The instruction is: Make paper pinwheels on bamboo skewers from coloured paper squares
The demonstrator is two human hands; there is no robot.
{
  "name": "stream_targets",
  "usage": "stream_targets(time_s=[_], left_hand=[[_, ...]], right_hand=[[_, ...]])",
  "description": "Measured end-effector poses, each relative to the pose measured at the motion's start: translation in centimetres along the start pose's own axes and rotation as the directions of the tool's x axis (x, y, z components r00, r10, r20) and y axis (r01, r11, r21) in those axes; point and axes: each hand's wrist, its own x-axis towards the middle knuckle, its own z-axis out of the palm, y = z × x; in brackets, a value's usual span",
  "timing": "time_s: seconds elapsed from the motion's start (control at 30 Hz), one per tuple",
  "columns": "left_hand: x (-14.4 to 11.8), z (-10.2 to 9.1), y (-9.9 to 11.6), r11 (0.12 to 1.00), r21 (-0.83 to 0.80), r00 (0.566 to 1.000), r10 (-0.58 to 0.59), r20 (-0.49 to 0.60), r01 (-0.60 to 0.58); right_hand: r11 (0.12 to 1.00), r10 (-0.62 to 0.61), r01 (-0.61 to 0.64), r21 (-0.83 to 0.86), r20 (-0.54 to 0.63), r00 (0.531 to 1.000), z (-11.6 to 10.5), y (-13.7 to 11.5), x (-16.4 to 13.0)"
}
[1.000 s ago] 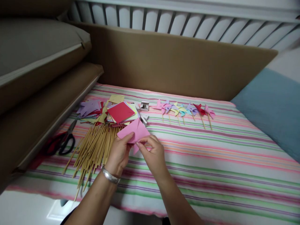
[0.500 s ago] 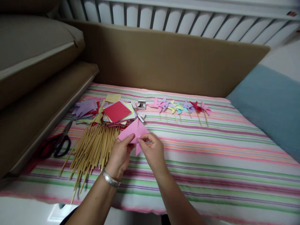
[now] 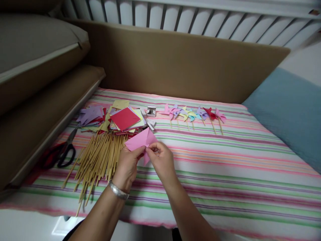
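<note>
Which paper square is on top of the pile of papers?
The red square; it lies uncovered on the pile, with yellow and purple sheets under it.

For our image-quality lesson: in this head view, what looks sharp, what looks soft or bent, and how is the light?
Head view: even, soft light, no glare; hands and pink paper fairly sharp; pinwheels small and soft; frame edges smeared, railing bowed by the lens.

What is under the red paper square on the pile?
The red paper square tops a stack of yellow, white and purple sheets; only their edges show. How many lie beneath is hidden.
</note>
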Motion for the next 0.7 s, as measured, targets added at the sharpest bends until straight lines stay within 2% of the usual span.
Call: stream_targets(time_s=[0.1, 0.17, 0.27, 0.37, 0.53, 0.7], left_hand=[[0.3, -0.4, 0.5, 0.999, 0.049, 1.0, -0.016, -0.019, 0.017], [0.4, -0.7, 0.8, 0.995, 0.087, 0.999, -0.047, 0.008, 0.046], [0.5, -1.1, 1.0, 0.982, 0.165, 0.993, -0.106, 0.055, 0.096], [0.5, -1.3, 0.7, 0.966, 0.232, 0.99, -0.131, 0.058, 0.114], [0.3, -1.0, 0.2, 0.956, 0.272, 0.988, -0.132, 0.074, 0.107], [0.3, -1.0, 0.4, 0.974, 0.177, 0.976, -0.169, 0.138, 0.144]], right_hand=[[0.998, 0.054, -0.053, 0.019, -0.048, 0.997, -1.1, -0.2, 0.6], [0.988, 0.124, -0.118, 0.097, -0.053, 0.991, -1.9, -0.1, 1.1], [0.908, 0.239, -0.274, 0.316, 0.146, 0.96, -2.6, 0.0, 1.5], [0.815, 0.251, -0.388, 0.431, 0.341, 0.906, -2.5, 0.2, 1.4], [0.808, 0.2, -0.37, 0.458, 0.378, 0.904, -2.1, 0.0, 1.0], [0.779, 0.171, -0.345, 0.524, 0.352, 0.92, -2.1, 0.0, 1.1]])
